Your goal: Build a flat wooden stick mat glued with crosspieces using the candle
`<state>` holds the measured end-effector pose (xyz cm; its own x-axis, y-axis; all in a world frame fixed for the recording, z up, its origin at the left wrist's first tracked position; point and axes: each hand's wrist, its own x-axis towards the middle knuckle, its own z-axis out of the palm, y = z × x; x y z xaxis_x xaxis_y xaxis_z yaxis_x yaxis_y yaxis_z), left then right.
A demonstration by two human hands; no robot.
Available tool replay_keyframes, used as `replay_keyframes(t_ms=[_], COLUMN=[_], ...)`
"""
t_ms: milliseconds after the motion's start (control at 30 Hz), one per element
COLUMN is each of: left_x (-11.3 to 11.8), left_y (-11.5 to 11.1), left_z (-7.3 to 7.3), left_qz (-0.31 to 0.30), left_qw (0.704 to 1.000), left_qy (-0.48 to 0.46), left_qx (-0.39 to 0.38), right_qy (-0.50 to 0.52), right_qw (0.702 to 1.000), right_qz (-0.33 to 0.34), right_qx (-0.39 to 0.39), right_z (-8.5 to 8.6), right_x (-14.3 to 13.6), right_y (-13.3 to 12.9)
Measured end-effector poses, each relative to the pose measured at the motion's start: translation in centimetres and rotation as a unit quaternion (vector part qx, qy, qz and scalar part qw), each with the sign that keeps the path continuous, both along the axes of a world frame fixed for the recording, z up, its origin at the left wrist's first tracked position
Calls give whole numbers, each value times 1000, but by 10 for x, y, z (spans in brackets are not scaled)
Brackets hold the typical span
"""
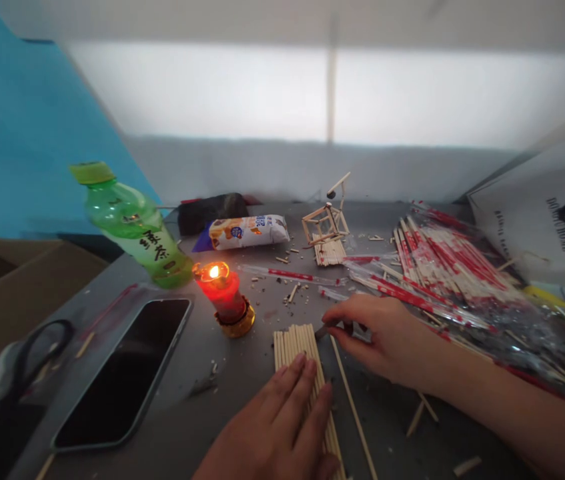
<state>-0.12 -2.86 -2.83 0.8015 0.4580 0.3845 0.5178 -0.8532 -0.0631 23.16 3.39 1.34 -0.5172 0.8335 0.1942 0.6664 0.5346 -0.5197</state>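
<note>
My left hand [279, 427] lies flat with its fingers stretched over a row of wooden chopsticks [295, 338] laid side by side, pressing them to the table. At the far right corner of the row, my right hand [382, 333] pinches a small dark blade-like piece [321, 331] between thumb and fingers; most of it is hidden. One loose chopstick [352, 407] lies apart, just right of the row. Behind the hands stands a small frame of glued sticks [326, 223], with a flat panel of short sticks [329, 252] at its base.
A lit red candle [225, 300] stands left of the chopsticks. Beyond it are a green tea bottle [137, 230] and a snack packet [247, 231]. A phone [125, 373] lies at left. Wrapped chopsticks [457, 260] pile up at right beside a white bag [542, 213]. Wood scraps litter the table.
</note>
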Motion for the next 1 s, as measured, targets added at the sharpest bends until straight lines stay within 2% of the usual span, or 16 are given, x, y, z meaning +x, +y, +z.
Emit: replay_keyframes(t_ms=[233, 333, 467, 533, 600, 667, 833, 1000], left_x=[-4, -3, -2, -2, -3, -3, -1, 3], left_y=[0, -1, -2, -3, -3, -3, -4, -4], left_z=[-1, 2, 5, 6, 6, 7, 10, 14], left_qz=[2, 12, 16, 21, 26, 28, 37, 34], left_qw=[1000, 999, 999, 999, 999, 999, 998, 999], left_qy=[-6, -11, -10, -11, -8, -2, 5, 20], left_qx=[-27, -40, -38, -36, -39, -43, -43, -30], right_qy=[-7, -12, 32, 40, 39, 30, -23, -24], right_qw=[999, 996, 985, 982, 986, 994, 998, 997], right_qz=[28, 27, -17, -48, -58, -35, 55, 65], right_qx=[41, 88, 167, 176, 150, 97, -28, -43], right_z=[-12, -13, 4, 15, 23, 25, 13, 9], right_x=[1, 2, 9, 15, 21, 25, 21, 12], right_y=[-3, -1, -3, -10, -21, -35, -65, -71])
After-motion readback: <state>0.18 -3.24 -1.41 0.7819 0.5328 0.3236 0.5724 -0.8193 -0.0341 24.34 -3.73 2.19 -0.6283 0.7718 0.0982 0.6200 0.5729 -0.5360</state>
